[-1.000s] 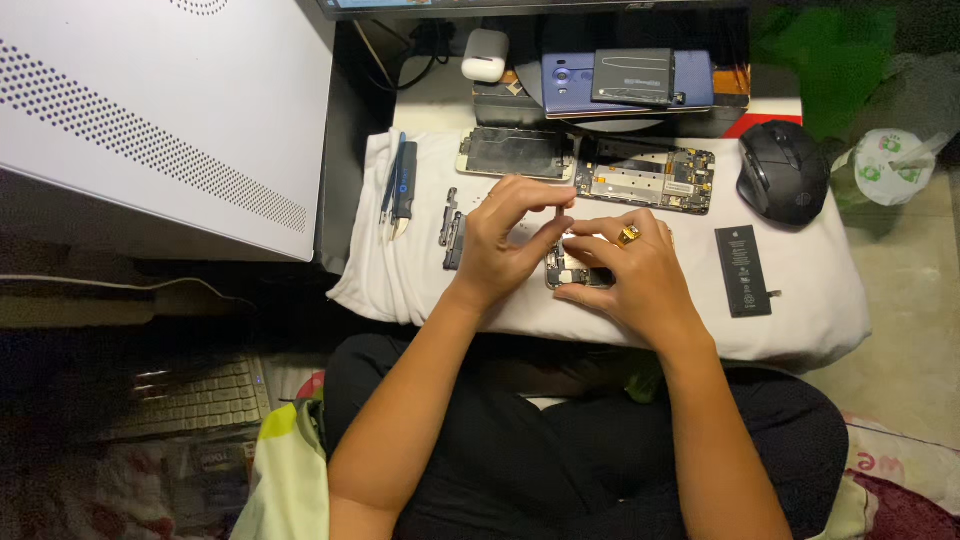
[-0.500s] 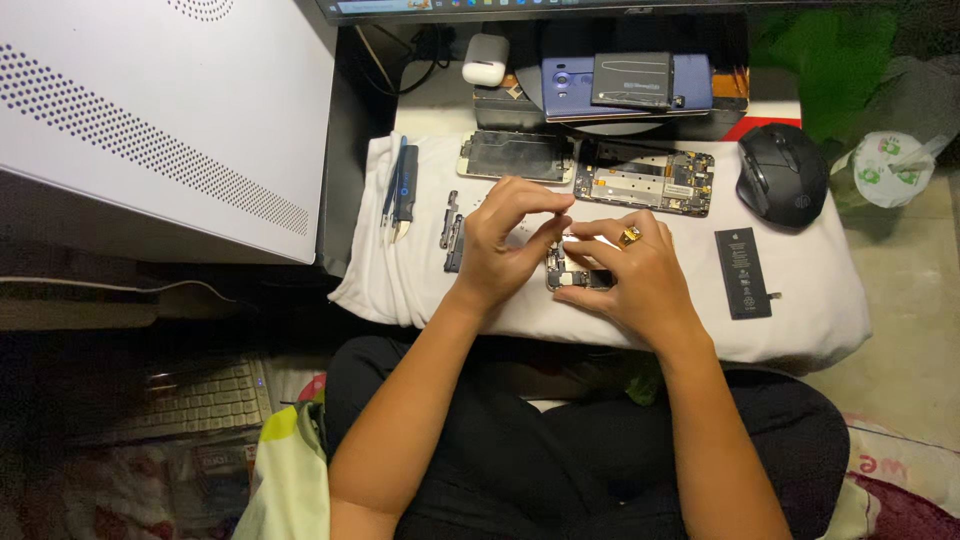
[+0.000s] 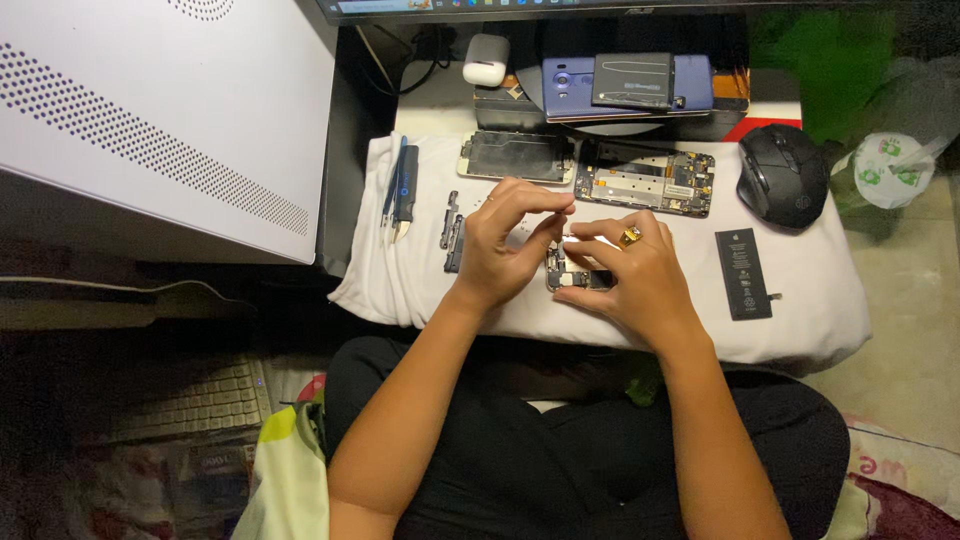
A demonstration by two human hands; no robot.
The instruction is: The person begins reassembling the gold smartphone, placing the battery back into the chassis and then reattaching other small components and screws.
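While the left hand (image 3: pixel 510 245) pinches its fingertips together mid-frame, the right hand (image 3: pixel 630 275) clamps a small circuit board (image 3: pixel 572 280). Both rest on a white cloth (image 3: pixel 800 300).

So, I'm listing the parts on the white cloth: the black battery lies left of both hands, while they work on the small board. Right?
Not quite. In the head view the black battery lies right of both hands, beyond the right hand. The left hand and right hand do meet over the small board on the white cloth.

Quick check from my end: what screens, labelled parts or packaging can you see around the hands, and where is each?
Monitor: top edge, thin lit strip.
Phone screen: on the cloth above the left hand, dark rectangle, pale frame.
Battery: right of the right hand, black rectangle, small white markings.
Cup: far right, white lid with green print.
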